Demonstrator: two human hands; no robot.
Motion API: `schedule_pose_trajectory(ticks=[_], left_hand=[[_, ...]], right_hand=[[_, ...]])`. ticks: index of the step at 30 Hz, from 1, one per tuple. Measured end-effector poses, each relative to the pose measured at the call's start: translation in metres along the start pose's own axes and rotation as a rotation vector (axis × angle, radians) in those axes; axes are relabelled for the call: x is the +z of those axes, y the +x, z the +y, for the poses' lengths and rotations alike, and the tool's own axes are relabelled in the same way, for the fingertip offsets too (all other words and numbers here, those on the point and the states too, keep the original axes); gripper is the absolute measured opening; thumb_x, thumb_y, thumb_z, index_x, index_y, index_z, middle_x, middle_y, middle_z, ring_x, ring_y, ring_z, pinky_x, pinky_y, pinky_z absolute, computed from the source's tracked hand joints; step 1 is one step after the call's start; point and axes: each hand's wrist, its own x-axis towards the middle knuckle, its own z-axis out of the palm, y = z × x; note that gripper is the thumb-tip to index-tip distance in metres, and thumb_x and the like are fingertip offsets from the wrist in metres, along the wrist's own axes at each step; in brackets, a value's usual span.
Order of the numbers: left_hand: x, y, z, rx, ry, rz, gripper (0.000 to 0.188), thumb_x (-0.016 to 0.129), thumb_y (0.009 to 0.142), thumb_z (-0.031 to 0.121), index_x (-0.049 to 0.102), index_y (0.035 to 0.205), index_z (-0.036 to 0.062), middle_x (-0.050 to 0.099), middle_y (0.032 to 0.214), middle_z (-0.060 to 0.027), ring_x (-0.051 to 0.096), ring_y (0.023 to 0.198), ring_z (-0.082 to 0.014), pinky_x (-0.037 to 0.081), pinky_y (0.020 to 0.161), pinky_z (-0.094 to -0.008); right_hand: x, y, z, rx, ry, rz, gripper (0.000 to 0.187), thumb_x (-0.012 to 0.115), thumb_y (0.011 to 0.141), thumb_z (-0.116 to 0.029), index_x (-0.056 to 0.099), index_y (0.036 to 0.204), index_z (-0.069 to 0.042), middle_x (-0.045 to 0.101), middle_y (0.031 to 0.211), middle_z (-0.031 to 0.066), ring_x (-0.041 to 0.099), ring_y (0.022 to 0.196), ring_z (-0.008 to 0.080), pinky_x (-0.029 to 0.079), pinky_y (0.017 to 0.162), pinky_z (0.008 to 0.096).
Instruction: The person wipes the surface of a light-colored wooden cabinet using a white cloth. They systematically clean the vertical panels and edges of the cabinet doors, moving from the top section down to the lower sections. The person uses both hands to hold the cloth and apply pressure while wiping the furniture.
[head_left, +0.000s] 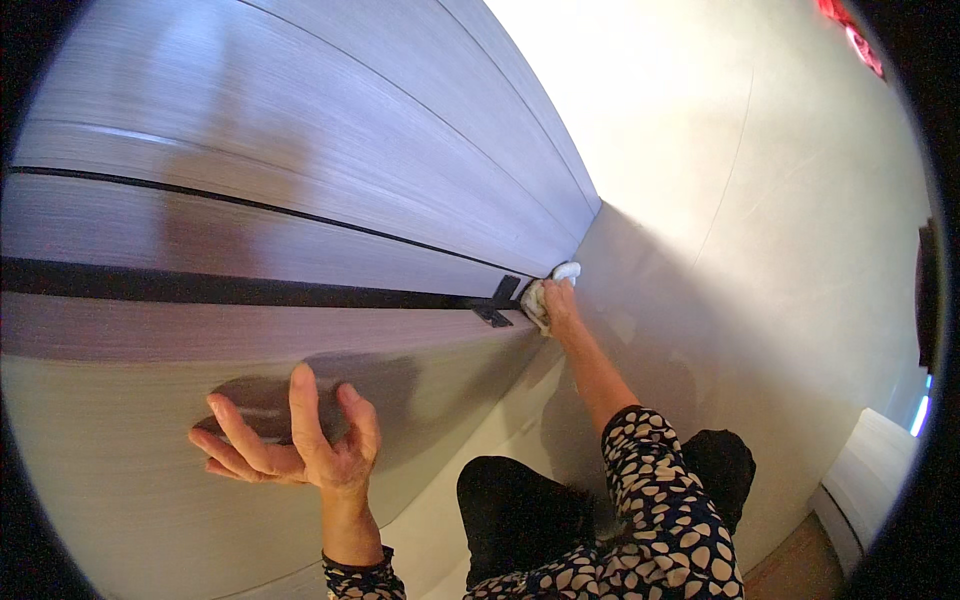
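My right hand [561, 298] is closed around a crumpled whitish cloth [535, 306]. The cloth presses at the bottom end of a pale wood-grain panel [400, 215], beside a dark gap [250, 290]. A black hinge-like metal fitting [496, 303] lies across that gap, just left of the cloth. My left hand [315, 440] is open with its fingers spread and holds nothing. It is in front of a second wood-grain panel [130, 450], and its shadow falls there. Whether its fingertips touch the panel, I cannot tell.
A pale smooth floor [790, 200] stretches right of the panels, brightly lit at the top. My bent knees [520, 515] are near the lower middle. A red object [850, 35] lies at the upper right, a dark one [928, 300] at the right rim. White furniture [870, 475] stands lower right.
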Motion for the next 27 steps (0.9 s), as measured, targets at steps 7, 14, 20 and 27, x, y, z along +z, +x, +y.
schedule_pose_trajectory(ticks=[7, 14, 20, 27], left_hand=[[0.012, -0.011, 0.001, 0.018, -0.034, -0.037, 0.035, 0.060, 0.078, 0.029, 0.060, 0.112, 0.0191, 0.031, 0.138, -0.0254, 0.016, 0.131, -0.0478, 0.004, 0.105, -0.0581], [0.036, -0.025, 0.018, 0.002, -0.092, 0.023, 0.033, 0.061, 0.077, 0.030, 0.063, 0.108, 0.0200, 0.033, 0.139, -0.0216, 0.019, 0.131, -0.0450, 0.007, 0.104, -0.0586], [0.043, -0.040, 0.014, -0.015, -0.123, -0.011, 0.042, 0.061, 0.076, 0.030, 0.057, 0.115, 0.0155, 0.030, 0.139, -0.0237, 0.019, 0.131, -0.0446, 0.005, 0.104, -0.0593], [0.026, -0.045, 0.012, -0.025, -0.288, 0.069, 0.056, 0.053, 0.080, 0.041, 0.038, 0.125, 0.0100, 0.030, 0.136, -0.0244, 0.023, 0.129, -0.0438, 0.016, 0.102, -0.0611]], right_hand=[[-0.010, 0.009, -0.005, -0.396, -0.933, -0.317, 0.031, 0.044, 0.087, -0.024, 0.056, 0.097, 0.002, 0.053, 0.099, 0.0238, 0.050, 0.090, 0.0348, 0.039, 0.078, 0.0414], [-0.026, 0.007, -0.044, -0.312, -0.726, -0.604, 0.028, 0.047, 0.081, -0.020, 0.062, 0.091, 0.001, 0.059, 0.107, 0.0186, 0.056, 0.091, 0.0307, 0.045, 0.080, 0.0326], [-0.042, -0.061, -0.151, -0.383, -0.449, -0.882, 0.040, 0.050, 0.076, -0.013, 0.059, 0.113, -0.003, 0.061, 0.103, 0.0119, 0.058, 0.087, 0.0218, 0.047, 0.075, 0.0295], [0.023, -0.162, -0.251, -1.076, -0.048, -0.790, 0.050, 0.057, 0.076, -0.007, 0.049, 0.126, -0.003, 0.049, 0.121, 0.0179, 0.045, 0.111, 0.0306, 0.038, 0.094, 0.0381]])
